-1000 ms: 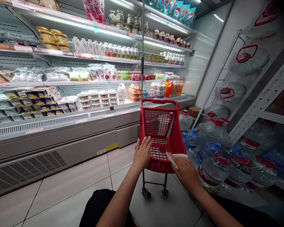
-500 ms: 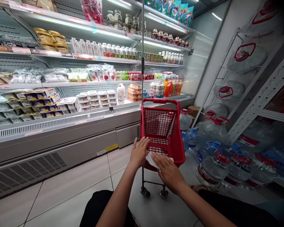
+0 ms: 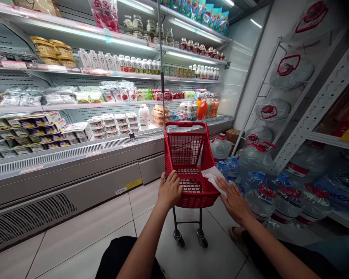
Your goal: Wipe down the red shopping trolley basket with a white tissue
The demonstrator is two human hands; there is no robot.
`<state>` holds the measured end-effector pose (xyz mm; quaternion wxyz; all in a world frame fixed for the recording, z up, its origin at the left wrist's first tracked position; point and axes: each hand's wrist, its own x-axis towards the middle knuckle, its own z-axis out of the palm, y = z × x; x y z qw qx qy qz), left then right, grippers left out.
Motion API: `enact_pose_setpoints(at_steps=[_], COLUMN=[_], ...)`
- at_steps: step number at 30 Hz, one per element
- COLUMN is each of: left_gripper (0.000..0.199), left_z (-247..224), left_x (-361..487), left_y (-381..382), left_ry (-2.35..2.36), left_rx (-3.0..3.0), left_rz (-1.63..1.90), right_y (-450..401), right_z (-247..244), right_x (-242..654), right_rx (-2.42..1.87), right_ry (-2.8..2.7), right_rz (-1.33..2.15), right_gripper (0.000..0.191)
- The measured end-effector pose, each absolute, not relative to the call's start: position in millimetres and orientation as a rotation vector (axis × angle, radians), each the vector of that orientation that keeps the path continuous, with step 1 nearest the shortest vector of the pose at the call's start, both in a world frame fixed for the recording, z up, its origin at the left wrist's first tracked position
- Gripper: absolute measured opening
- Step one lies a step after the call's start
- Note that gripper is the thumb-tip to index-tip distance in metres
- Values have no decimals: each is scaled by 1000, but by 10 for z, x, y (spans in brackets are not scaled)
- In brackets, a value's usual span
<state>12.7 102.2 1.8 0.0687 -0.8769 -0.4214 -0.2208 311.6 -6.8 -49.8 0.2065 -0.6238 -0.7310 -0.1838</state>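
Your left hand (image 3: 169, 190) bent at the left rim of the red plastic-mesh shopping cart (image 3: 196, 200) before you, likely steadying it (whether it gripped, I couldn't tell), while your right hand (image 3: 234, 199) held a thin white sheet (image 3: 213, 175) over the right rim, perhaps for fuller contact.

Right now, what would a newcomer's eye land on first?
The red cart in the centre: left hand at its left rim, right hand holding a white cloth or tissue at its right rim. Next, the brightly lit chilled display beyond it and to the left, then the big water jugs on the right.
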Motion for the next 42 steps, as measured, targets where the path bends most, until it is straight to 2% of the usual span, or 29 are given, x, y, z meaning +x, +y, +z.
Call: enact_pose_setpoints(at_steps=[6, 14, 17, 20, 26, 34, 42], left_gripper=[39, 61, 66, 63, 60, 64, 58], left_z=[-90, -7, 69, 83, -39, -195, -275], left_x=[372, 338, 271, 203, 142, 358, 548], left_y=[837, 683, 737, 877, 1180, 1031, 873], left_ry=[-1201, -980, -866, -867, -1244, -1116, -1004], left_rx=[-2686, -2906, -2983, -2924, -2608, -2593, -2596], left_rz=[-781, -731, -678, -649, -715, -734, -728], right_y=[47, -78, -128, -220, -422, -325, -149], right_z=[-566, -570, -534, -478, -431, -394, -357], right_x=[3084, 1969, 1821, 1918, 2168, 2037, 1775], right_rx=[-1781, -1520, -1477, -1474, -1547, -1601, -1652], right_ry=[-1861, -2057, -2066, -2156, -2188, -2090, -1967], right_rz=[-449, -361, -362, -353, -362, -417, -600], right_gripper=[64, 72, 77, 77, 75, 78, 87])
